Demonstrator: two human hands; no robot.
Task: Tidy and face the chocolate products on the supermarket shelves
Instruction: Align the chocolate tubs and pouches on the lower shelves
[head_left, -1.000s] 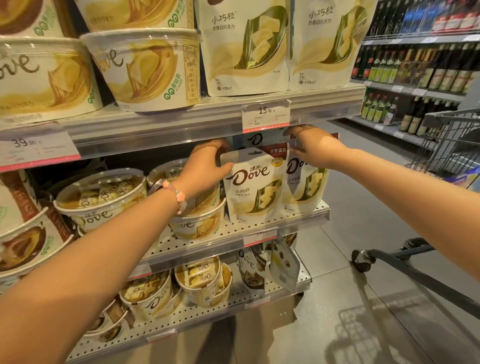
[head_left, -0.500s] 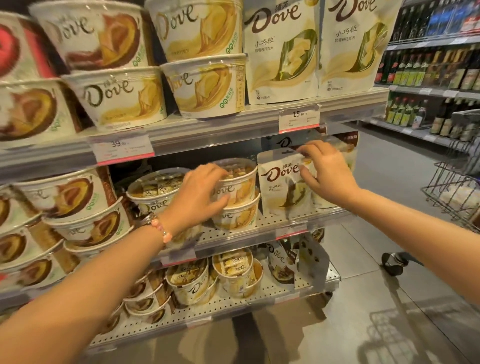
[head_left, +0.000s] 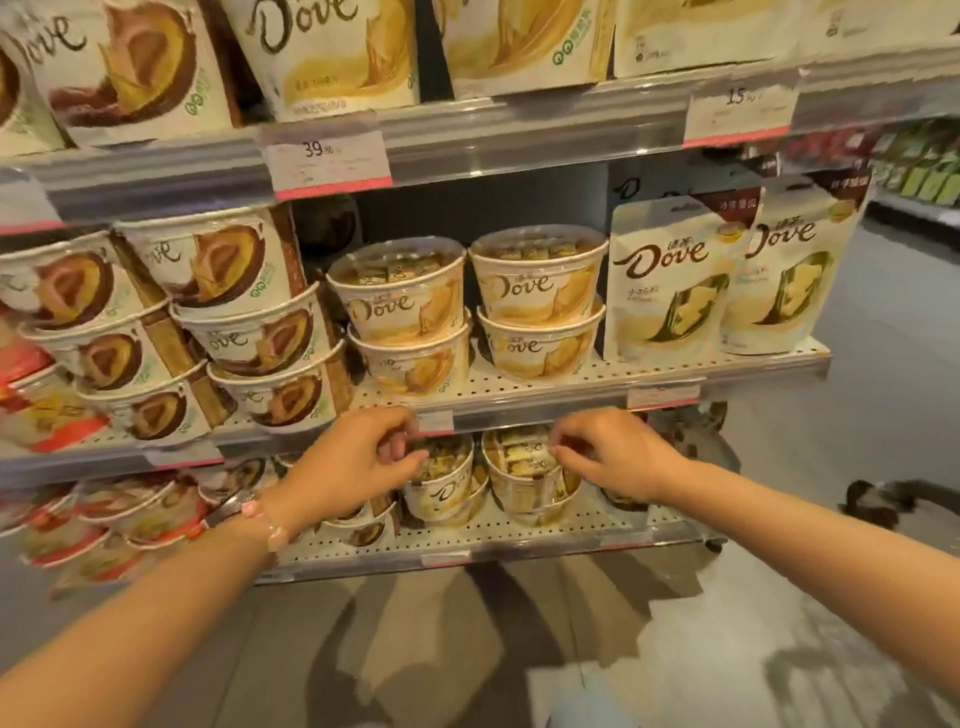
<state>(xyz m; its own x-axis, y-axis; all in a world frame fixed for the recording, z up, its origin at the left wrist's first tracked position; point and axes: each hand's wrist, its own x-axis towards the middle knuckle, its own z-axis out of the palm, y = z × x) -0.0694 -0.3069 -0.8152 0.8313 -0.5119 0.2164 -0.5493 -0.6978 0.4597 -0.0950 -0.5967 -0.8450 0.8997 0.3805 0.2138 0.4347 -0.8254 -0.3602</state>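
Hands (head_left: 358, 460) (head_left: 618, 454) at bottom-shelf tubs (head_left: 441, 480), under shelf edge (head_left: 519, 410)

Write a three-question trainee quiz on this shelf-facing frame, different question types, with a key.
1. True or false: both hands are at the bottom shelf.
2. Which tub does the right hand touch? A) top shelf tub B) bottom shelf right tub C) middle shelf tub
3. Fill in: the left hand reaches the bottom shelf left tub, whose logo reads ____.

Key: 1 true; 2 B; 3 Dove.
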